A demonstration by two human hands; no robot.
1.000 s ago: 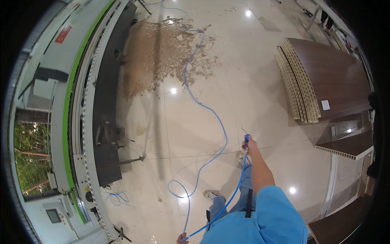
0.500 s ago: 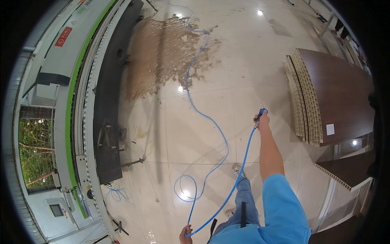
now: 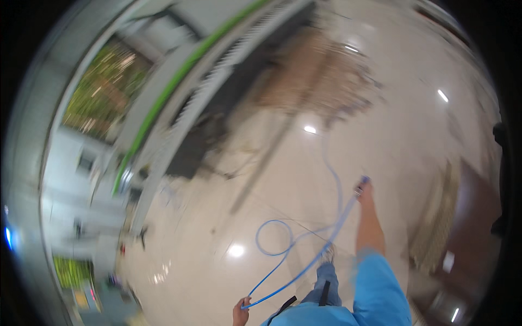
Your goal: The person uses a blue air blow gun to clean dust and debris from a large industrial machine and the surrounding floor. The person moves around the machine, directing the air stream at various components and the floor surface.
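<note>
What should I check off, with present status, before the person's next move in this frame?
1. Left hand has hold of the blue hose: ok, the fingers are closed on it.
2. Right hand has hold of the blue tool: ok, gripped with the arm stretched out ahead.
3. Tool's tip direction: cannot tell, too blurred.
4. Hose free of loops: not ok, a round loop lies on the floor ahead of the person.
5. Hose clear of the shoe: cannot tell, they appear close together and blurred.
6. Floor free of debris: not ok, a brown patch spreads beside the machine.
</note>
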